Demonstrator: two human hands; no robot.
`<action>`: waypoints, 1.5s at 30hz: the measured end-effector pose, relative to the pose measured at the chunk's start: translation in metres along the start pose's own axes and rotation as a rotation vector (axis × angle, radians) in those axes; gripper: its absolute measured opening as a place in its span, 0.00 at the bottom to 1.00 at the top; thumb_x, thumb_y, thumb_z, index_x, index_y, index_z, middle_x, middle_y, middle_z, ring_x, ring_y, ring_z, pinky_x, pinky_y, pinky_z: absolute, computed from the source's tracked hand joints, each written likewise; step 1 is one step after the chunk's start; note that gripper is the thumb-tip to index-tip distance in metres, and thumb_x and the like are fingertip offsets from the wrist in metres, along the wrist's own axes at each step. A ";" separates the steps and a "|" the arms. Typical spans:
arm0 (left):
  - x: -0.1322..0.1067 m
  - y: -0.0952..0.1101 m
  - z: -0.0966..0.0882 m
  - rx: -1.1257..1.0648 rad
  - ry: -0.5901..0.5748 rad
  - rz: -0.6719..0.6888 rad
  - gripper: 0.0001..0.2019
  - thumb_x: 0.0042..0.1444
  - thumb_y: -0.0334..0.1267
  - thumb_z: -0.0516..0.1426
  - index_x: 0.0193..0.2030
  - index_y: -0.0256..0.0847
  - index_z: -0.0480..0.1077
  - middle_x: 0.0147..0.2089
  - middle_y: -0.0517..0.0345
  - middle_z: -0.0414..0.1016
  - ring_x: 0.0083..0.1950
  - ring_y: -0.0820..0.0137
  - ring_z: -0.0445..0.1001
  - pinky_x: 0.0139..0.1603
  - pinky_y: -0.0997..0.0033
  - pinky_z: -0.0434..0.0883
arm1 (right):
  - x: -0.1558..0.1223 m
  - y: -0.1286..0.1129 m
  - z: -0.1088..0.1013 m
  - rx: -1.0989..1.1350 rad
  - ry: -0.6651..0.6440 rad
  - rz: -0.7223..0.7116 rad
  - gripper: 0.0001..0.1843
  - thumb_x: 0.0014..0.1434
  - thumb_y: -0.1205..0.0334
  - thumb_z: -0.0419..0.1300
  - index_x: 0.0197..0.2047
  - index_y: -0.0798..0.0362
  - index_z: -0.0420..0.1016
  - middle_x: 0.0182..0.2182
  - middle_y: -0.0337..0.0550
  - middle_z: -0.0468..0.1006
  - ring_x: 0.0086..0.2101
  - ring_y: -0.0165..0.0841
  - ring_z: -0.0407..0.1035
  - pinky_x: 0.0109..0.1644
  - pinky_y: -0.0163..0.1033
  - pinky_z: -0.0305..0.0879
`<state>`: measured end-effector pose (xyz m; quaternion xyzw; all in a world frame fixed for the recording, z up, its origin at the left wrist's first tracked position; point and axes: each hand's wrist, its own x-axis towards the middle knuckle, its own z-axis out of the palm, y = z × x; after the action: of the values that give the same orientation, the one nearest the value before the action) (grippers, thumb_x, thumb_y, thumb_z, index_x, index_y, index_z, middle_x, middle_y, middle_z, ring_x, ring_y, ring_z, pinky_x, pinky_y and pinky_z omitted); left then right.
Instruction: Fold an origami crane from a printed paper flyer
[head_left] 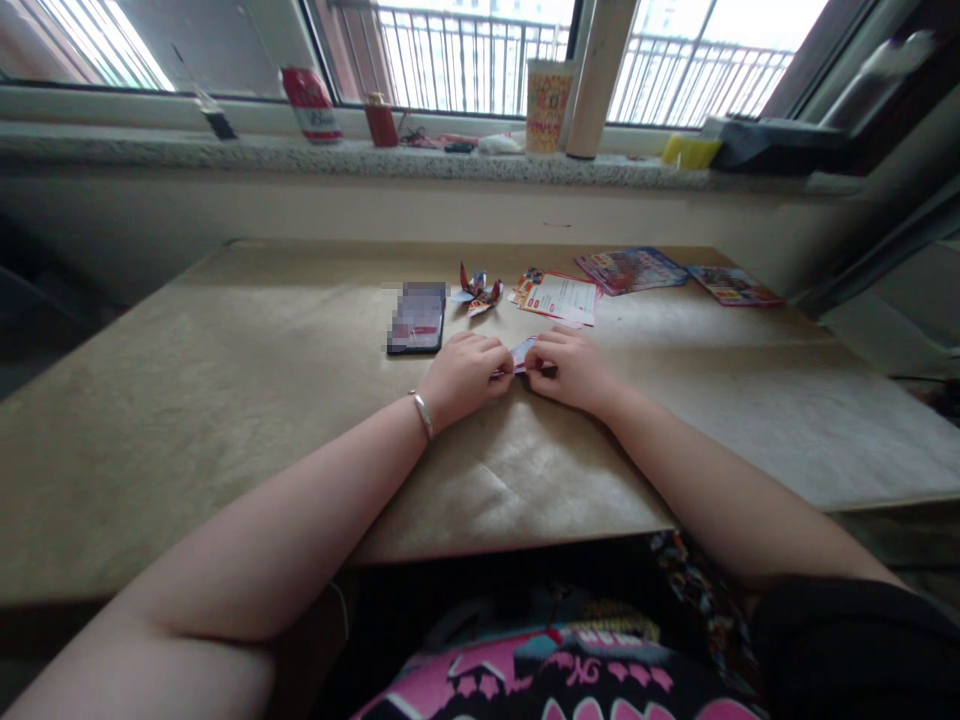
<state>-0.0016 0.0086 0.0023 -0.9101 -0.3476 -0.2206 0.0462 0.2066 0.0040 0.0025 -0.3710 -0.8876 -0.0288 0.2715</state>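
Both hands meet at the middle of the brown paper-covered table (225,400). My left hand (466,377), a silver bangle on its wrist, and my right hand (573,370) have their fingers curled and pinched on a small piece of coloured paper (522,352) that lies between them on the table. Most of that paper is hidden under the fingers. Just behind the hands stands a folded paper figure (477,290), and a dark phone (418,317) lies flat to its left.
Printed leaflets lie at the back right: a white and orange one (561,297), a colourful one (631,269) and another (733,286). The window sill (150,150) holds a red can (310,104), a small red container (381,121), a paper cup (548,104) and a cardboard tube (596,75).
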 end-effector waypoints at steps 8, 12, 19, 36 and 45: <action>-0.003 -0.006 -0.002 -0.006 0.037 -0.009 0.05 0.56 0.35 0.56 0.32 0.39 0.73 0.35 0.56 0.77 0.37 0.67 0.72 0.45 0.66 0.65 | -0.005 0.012 -0.008 0.037 0.001 0.039 0.03 0.51 0.67 0.58 0.28 0.50 0.71 0.29 0.41 0.75 0.33 0.35 0.66 0.41 0.40 0.62; -0.003 -0.009 -0.002 -0.014 0.038 -0.013 0.05 0.57 0.35 0.56 0.32 0.40 0.73 0.35 0.56 0.77 0.38 0.67 0.72 0.45 0.65 0.65 | -0.006 0.017 -0.011 0.055 0.008 0.052 0.04 0.50 0.68 0.58 0.27 0.50 0.70 0.28 0.41 0.75 0.33 0.35 0.67 0.41 0.39 0.63; -0.005 -0.016 -0.001 -0.033 0.034 -0.052 0.05 0.54 0.35 0.57 0.30 0.39 0.73 0.33 0.55 0.75 0.36 0.66 0.72 0.43 0.66 0.66 | -0.013 0.029 -0.020 0.075 0.049 0.116 0.04 0.49 0.68 0.57 0.26 0.50 0.68 0.27 0.42 0.74 0.33 0.36 0.67 0.40 0.40 0.63; -0.007 -0.011 -0.004 -0.143 0.031 -0.053 0.07 0.59 0.41 0.57 0.39 0.39 0.70 0.41 0.54 0.73 0.41 0.67 0.71 0.43 0.68 0.69 | -0.014 0.028 -0.020 0.076 -0.013 0.065 0.03 0.51 0.67 0.58 0.27 0.50 0.69 0.29 0.42 0.75 0.34 0.36 0.67 0.41 0.40 0.63; -0.006 -0.009 0.005 -0.096 -0.031 0.091 0.07 0.61 0.38 0.56 0.37 0.40 0.74 0.37 0.54 0.76 0.39 0.67 0.72 0.43 0.68 0.68 | -0.003 -0.001 0.000 0.078 -0.053 -0.019 0.03 0.52 0.67 0.58 0.30 0.50 0.72 0.29 0.42 0.75 0.34 0.36 0.66 0.40 0.39 0.60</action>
<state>-0.0096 0.0133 -0.0052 -0.9295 -0.2954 -0.2205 0.0072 0.2080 0.0015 0.0014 -0.3523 -0.8984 0.0128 0.2619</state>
